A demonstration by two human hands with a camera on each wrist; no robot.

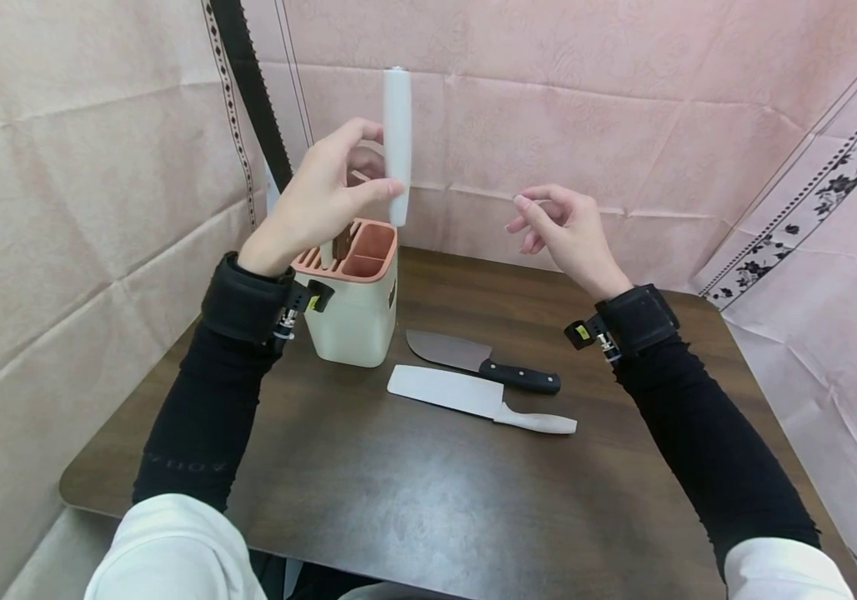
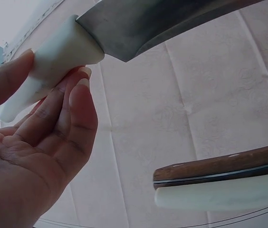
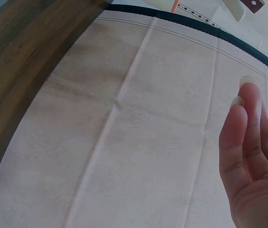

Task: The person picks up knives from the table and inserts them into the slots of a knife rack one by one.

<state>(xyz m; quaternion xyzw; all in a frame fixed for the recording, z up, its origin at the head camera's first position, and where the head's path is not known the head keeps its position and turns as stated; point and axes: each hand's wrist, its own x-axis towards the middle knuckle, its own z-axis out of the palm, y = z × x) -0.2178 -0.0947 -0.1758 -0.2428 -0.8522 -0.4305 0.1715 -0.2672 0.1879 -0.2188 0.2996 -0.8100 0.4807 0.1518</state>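
In the head view, your left hand [image 1: 331, 187] pinches the white-handled knife [image 1: 397, 125] beside the far right corner of the knife block [image 1: 353, 317], its handle standing nearly upright with its lower end at the block's rim; the blade does not show from here. Your right hand [image 1: 571, 237] hangs well to the right of the block, fingers loosely bent, holding nothing. Nearer you and to the block's right, a black-handled cleaver [image 1: 458, 353] and a white-handled cleaver [image 1: 447, 390] lie side by side on the table [image 1: 473, 500]. In the left wrist view, your thumb presses one side of the white handle and your fingertips the other, close to the broad steel blade [image 2: 157, 28]; a brown wooden handle [image 2: 219, 168] and a second white handle [image 2: 219, 195] show on the block's side. Expect a stiff knife, probably blade-heavy, with a smooth handle that may slip or twist; wrap the grip's middle and avoid the edge. In the right wrist view, your fingers are gently curved and empty, away from the block.
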